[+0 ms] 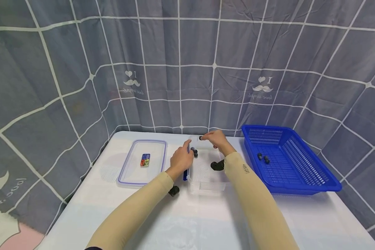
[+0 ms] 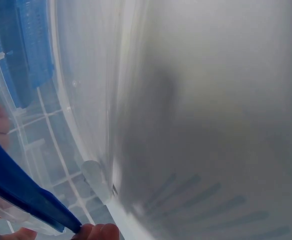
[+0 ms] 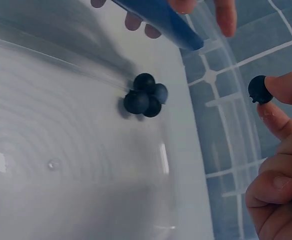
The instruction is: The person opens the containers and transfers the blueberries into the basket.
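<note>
A clear plastic container (image 1: 206,175) with a blue side latch (image 2: 28,192) stands on the table between both hands. My left hand (image 1: 181,158) grips its left side wall by the latch; fingertips (image 3: 133,21) show beyond the latch in the right wrist view. Several blueberries (image 3: 144,100) lie clustered in a far corner of the container. Above the container's far end, my right hand (image 1: 217,139) pinches one dark blueberry (image 3: 259,90) between thumb and finger, apart from the cluster. Its other fingers are curled in.
A blue plastic basket (image 1: 300,189) with a few blueberries (image 1: 264,158) in it stands at the right. The clear lid (image 1: 131,175), with blue edging and a fruit label (image 1: 145,160), lies at the left. A grey checked curtain (image 1: 197,83) hangs behind the table.
</note>
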The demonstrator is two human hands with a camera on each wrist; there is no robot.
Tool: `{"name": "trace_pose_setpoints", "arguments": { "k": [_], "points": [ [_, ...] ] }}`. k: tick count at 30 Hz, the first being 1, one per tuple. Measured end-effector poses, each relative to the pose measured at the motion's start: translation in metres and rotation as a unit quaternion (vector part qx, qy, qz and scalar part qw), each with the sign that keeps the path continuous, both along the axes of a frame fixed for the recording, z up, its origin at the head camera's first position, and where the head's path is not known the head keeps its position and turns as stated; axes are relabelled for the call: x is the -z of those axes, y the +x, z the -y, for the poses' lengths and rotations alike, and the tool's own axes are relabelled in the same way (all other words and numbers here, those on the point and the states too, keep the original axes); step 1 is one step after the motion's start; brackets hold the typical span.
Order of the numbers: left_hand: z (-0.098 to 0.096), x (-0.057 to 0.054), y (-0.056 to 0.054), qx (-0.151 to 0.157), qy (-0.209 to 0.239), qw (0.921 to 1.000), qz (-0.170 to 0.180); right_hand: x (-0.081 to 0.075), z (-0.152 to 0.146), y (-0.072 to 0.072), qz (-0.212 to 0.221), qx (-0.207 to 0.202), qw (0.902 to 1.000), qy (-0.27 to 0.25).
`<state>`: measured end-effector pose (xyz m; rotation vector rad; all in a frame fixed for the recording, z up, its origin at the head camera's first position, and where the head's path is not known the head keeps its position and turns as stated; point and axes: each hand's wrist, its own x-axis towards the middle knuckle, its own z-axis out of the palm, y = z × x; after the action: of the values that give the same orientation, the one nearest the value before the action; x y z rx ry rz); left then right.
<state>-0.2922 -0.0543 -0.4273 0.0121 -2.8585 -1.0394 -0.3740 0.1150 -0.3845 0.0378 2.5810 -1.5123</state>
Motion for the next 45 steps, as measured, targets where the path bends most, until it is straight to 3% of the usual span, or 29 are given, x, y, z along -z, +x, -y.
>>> {"name": "trace_pose_setpoints", "arguments": {
  "k": [13,28,45],
  "points": [
    [0.001,-0.001,0.001,0.003,0.002,1.0,-0.001,-0.036,-0.023,0.008,-0.016,-0.024,0.9994,0.019],
    [0.001,-0.002,0.002,0.001,0.009,1.0,-0.001,-0.062,-0.079,0.02,-0.015,-0.047,0.9987,-0.01],
    [0.002,-0.003,0.003,0.009,0.014,0.9999,-0.001,-0.07,-0.163,0.03,-0.004,-0.079,0.9968,-0.015]
  ]
}}
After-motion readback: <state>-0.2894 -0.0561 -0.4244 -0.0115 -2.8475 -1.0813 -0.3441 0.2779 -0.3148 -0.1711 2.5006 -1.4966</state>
